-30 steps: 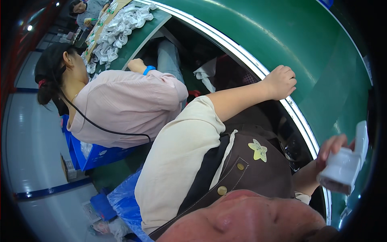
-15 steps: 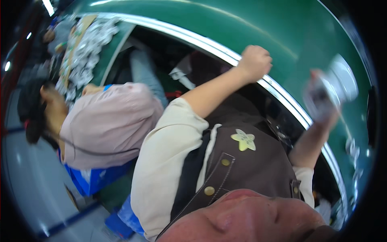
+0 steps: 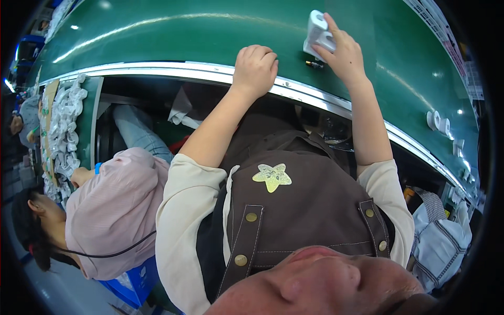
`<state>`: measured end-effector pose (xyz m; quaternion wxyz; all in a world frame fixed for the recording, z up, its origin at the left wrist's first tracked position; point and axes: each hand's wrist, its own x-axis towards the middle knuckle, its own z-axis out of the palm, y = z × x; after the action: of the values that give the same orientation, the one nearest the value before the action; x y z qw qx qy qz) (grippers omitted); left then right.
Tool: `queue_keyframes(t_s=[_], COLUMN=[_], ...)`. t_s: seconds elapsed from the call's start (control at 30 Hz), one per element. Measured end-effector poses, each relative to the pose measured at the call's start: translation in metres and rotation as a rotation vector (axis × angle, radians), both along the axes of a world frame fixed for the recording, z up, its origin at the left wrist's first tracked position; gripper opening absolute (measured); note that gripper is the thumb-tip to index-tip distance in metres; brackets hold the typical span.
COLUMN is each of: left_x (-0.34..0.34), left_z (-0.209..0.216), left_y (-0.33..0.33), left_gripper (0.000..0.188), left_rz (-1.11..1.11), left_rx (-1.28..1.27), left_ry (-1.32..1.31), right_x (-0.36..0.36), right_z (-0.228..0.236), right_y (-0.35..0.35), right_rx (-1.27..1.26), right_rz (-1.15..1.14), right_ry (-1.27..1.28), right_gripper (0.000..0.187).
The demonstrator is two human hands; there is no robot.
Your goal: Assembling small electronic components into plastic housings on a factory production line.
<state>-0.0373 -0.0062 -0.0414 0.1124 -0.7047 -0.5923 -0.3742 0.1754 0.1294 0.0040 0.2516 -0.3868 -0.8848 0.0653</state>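
Observation:
My right hand (image 3: pixel 344 55) holds a white plastic part (image 3: pixel 317 32) with a rounded, ribbed upright piece, its thumb and fingers gripping the right side. The part is on or just over the green tabletop (image 3: pixel 210 39); I cannot tell if it touches. Just below it lies a small black and brass-coloured piece (image 3: pixel 314 64). To the left, my left hand (image 3: pixel 255 67) is closed in a loose fist at the table's near edge. Its curled fingers hide whatever may be inside.
A metal rail (image 3: pixel 173 68) runs along the table's near edge. Several white parts (image 3: pixel 437 122) stand on the right side. At the left, a person in a pink shirt (image 3: pixel 115 205) sits by a side table heaped with white parts (image 3: pixel 65 126). A pale bag (image 3: pixel 443 236) is at lower right.
The view has turned, with the table's edge now lying more level. My right hand has brought the white part from the far right to the table in front. My left hand stays closed.

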Motion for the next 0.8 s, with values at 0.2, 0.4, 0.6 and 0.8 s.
queue_keyframes(t_s=[0.2,0.4,0.6,0.8], left_x=[0.001,0.012,0.076,0.096], left_z=[-0.001,0.007,0.014,-0.008], left_y=[-0.002,0.013,0.069,0.075], left_gripper=[0.011,0.021,0.031,0.017], left_rz=[0.004,-0.083,-0.265,-0.196], left_rx=[-0.071,-0.146,-0.035,-0.220], left_ry=[0.007,0.013,0.048,0.187], right_x=[0.015,0.057,0.061,0.060], right_z=[-0.007,-0.032,-0.046,-0.047], right_y=[0.001,0.008,0.028,0.026], right_rx=[-0.306,-0.256,0.035,0.118], right_rz=[-0.155,-0.365,-0.378,-0.365], right_ry=[0.280,0.516,0.388,0.292], right_gripper=[0.085,0.087,0.076,0.068])
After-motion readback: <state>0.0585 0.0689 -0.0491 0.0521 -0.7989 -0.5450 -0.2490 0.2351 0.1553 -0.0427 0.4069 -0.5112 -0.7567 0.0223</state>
